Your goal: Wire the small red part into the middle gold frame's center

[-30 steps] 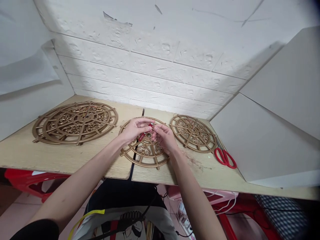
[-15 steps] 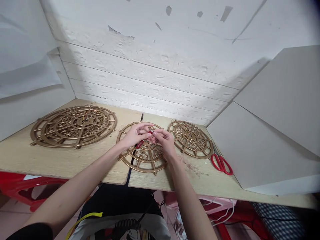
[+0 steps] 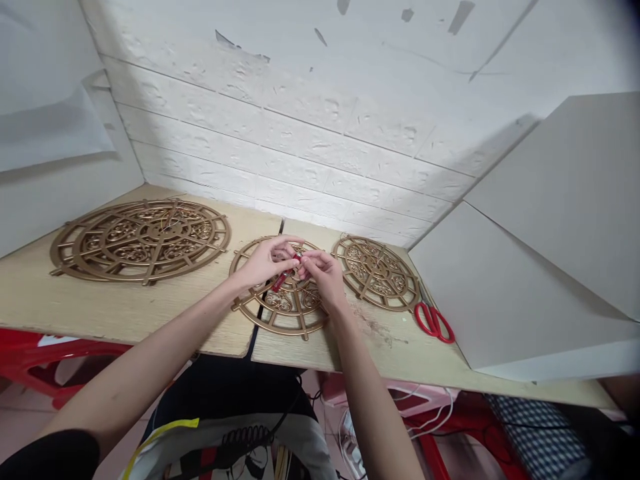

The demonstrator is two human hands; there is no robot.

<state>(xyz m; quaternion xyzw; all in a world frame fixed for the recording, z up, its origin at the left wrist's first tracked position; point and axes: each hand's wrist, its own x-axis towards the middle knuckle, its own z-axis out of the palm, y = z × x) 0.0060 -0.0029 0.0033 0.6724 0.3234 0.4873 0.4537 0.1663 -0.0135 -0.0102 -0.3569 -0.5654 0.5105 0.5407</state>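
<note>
Above the middle gold openwork disc (image 3: 279,302) on the counter (image 3: 125,307), we see the left hand's grip (image 3: 264,261) pinching a small red item (image 3: 279,281) and the right hand's grip (image 3: 325,277) drawn together at its upper end, red-handled scissors (image 3: 436,323) lying to the disc's right.

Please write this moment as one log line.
left hand: holding red item; right hand: touching or near it; beneath: gold openwork disc; right side: red scissors

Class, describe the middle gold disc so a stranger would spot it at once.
A dark gap splits the pale wooden table. Beneath the person's left hand and right hand lies the gold openwork disc; unlike its left neighbour and right neighbour, it straddles that gap.
</note>
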